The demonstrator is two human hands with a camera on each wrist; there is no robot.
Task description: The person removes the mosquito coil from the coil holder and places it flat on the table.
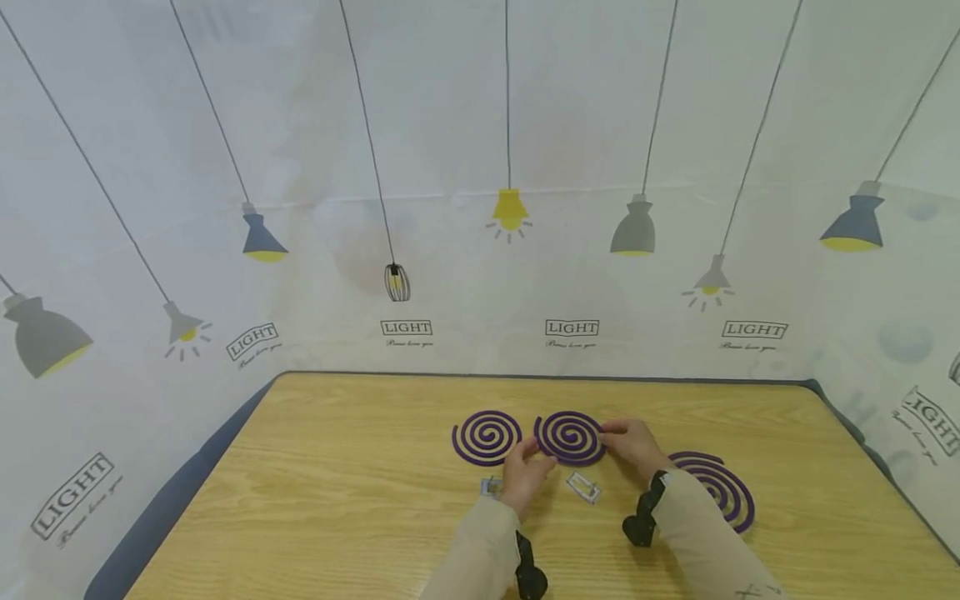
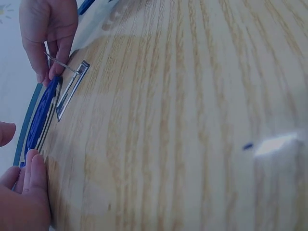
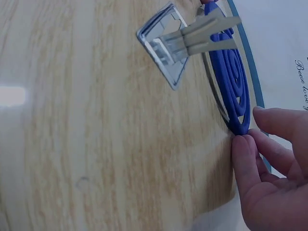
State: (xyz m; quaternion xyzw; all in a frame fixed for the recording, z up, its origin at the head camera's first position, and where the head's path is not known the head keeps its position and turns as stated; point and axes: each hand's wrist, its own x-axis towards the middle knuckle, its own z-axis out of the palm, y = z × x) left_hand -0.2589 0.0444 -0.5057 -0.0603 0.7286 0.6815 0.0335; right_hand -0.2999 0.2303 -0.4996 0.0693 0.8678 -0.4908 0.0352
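Observation:
A purple mosquito coil (image 1: 570,435) is between my two hands near the far part of the table. My left hand (image 1: 525,479) holds its near left edge with the fingertips. On its right edge, my right hand (image 1: 636,447) grips with thumb and fingers. In the right wrist view the coil (image 3: 234,79) looks bluish and stands edge-on, with a shadow beside it; whether it is lifted off the wood is hard to tell. A small metal coil stand (image 1: 574,478) with an upright prong lies just nearer than the coil.
Another purple coil (image 1: 489,437) lies to the left, and a third (image 1: 741,500) is partly hidden by my right forearm. A second metal stand (image 1: 487,486) sits partly behind my left hand. A wall sheet printed with lamps (image 1: 480,275) rises behind the wooden table (image 1: 322,492).

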